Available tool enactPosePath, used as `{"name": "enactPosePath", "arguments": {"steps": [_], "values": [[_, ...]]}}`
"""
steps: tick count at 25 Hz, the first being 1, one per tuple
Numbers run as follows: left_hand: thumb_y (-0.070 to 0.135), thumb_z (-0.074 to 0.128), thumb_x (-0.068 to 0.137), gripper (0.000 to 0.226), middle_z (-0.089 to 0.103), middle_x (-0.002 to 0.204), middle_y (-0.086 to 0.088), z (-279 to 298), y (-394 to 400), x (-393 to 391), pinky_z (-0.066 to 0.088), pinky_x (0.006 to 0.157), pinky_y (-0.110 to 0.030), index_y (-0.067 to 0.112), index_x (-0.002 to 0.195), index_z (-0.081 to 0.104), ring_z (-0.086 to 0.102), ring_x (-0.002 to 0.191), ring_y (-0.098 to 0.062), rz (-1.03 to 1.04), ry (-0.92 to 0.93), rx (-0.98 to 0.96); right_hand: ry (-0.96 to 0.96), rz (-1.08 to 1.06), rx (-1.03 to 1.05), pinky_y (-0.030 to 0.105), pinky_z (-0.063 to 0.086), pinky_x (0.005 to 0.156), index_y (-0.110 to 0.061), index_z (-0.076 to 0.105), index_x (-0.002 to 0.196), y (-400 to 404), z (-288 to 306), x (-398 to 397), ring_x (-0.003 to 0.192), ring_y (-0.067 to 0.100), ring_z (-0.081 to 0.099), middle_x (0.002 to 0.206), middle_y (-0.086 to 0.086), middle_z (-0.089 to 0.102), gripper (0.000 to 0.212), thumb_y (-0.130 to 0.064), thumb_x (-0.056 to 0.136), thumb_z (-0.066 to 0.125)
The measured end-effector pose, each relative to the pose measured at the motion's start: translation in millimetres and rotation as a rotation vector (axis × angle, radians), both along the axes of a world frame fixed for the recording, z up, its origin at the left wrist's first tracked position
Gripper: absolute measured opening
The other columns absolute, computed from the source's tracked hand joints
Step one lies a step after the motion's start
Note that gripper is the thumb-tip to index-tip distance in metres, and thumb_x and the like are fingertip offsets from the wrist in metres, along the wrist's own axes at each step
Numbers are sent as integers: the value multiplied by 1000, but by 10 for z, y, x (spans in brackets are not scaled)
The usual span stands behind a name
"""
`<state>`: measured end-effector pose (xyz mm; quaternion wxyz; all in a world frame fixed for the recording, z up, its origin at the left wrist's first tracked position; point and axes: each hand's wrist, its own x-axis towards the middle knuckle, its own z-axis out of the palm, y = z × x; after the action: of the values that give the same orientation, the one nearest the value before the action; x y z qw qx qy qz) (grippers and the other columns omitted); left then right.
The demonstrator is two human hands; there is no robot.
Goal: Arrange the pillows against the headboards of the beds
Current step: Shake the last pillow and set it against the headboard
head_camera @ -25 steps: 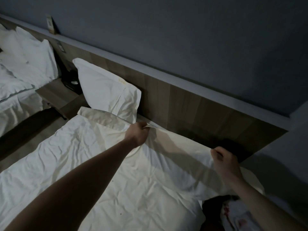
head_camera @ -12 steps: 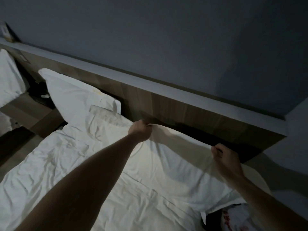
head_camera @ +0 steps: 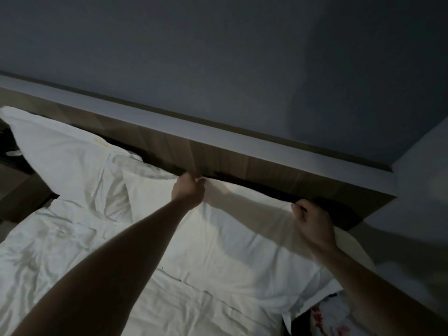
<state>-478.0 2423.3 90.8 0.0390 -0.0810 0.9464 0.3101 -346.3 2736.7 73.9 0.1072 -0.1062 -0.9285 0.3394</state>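
A white pillow (head_camera: 232,241) lies on the right side of the bed, its top edge raised close to the wooden headboard (head_camera: 254,163). My left hand (head_camera: 188,190) grips that top edge near its left end. My right hand (head_camera: 311,221) grips the same edge further right. A second white pillow (head_camera: 65,156) leans against the headboard on the left, upright and slightly tilted. A dark gap shows between the held pillow's top edge and the headboard.
Crumpled white bedding (head_camera: 72,258) covers the mattress below the pillows. A dark nightstand (head_camera: 14,180) sits at the far left. A red-and-white patterned item (head_camera: 324,318) lies at the bed's lower right. The grey wall (head_camera: 218,57) rises above the headboard's ledge.
Both hands have lifted the right pillow's top edge up and toward the headboard. The view has swung right, so the other bed on the left has left the frame.
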Motion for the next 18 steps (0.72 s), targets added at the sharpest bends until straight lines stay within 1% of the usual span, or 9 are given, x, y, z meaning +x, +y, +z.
{"name": "enactPosePath", "arguments": {"steps": [2, 4, 7, 9, 11, 13, 15, 17, 18], "values": [[37, 56, 98, 34, 73, 117, -16, 67, 41, -86, 50, 85, -37, 15, 117, 74, 67, 109, -42, -4, 54, -10, 32, -56, -14, 32, 40, 66, -12, 66, 86, 16, 59, -101, 72, 18, 56, 74, -2, 58, 20, -19, 103, 60], [35, 56, 99, 32, 73, 116, -17, 79, 104, -130, 50, 84, -38, 15, 114, 74, 67, 107, -42, -34, 73, 10, 52, -89, -7, 32, 40, 67, -14, 65, 84, 59, 56, -136, 72, 19, 56, 75, -2, 57, 21, -20, 103, 58], [41, 55, 99, 36, 70, 122, -15, -17, 240, -99, 51, 89, -39, 16, 118, 72, 65, 113, -41, -44, -57, -32, 29, -47, 126, 37, 45, 73, -18, 66, 88, 212, -132, -61, 75, 27, 63, 77, -1, 58, 21, -25, 102, 53], [41, 53, 99, 34, 66, 128, -12, -104, 338, -49, 51, 92, -41, 19, 117, 71, 64, 115, -38, -40, -68, -75, -19, -66, 137, 45, 51, 81, -16, 71, 103, 347, -226, 23, 89, 31, 67, 92, 5, 68, 21, -26, 98, 53], [32, 54, 101, 30, 59, 139, -10, -96, 417, -40, 50, 95, -42, 19, 123, 69, 63, 119, -37, -8, 34, -27, 17, -156, 112, 50, 52, 88, -14, 70, 116, 475, -226, 164, 100, 34, 66, 108, 11, 71, 31, -27, 92, 56], [26, 58, 101, 31, 49, 146, -12, -26, 438, -59, 52, 92, -46, 15, 129, 61, 64, 115, -39, 6, 121, -16, 52, -275, 117, 53, 51, 92, -9, 70, 120, 649, -223, 367, 104, 39, 64, 114, 16, 71, 38, -29, 88, 60], [22, 63, 98, 34, 41, 148, -12, -25, 418, -17, 56, 83, -47, 13, 129, 53, 67, 108, -40, -52, 180, -79, -69, -373, 159, 53, 50, 94, -7, 68, 126, 870, -364, 585, 108, 43, 64, 118, 19, 70, 43, -34, 93, 63], [20, 66, 96, 43, 40, 151, -9, -103, 397, 136, 58, 82, -46, 15, 135, 49, 64, 114, -36, -218, 202, -167, -287, -398, 119, 50, 50, 96, -10, 64, 132, 979, -493, 767, 114, 43, 63, 125, 19, 68, 54, -49, 96, 59], [21, 66, 96, 49, 39, 155, -7, -176, 396, 225, 58, 85, -46, 16, 140, 48, 60, 122, -35, -323, 197, -215, -335, -401, 28, 47, 51, 95, -11, 64, 131, 1001, -529, 814, 114, 41, 64, 125, 19, 69, 58, -55, 96, 53]]}}
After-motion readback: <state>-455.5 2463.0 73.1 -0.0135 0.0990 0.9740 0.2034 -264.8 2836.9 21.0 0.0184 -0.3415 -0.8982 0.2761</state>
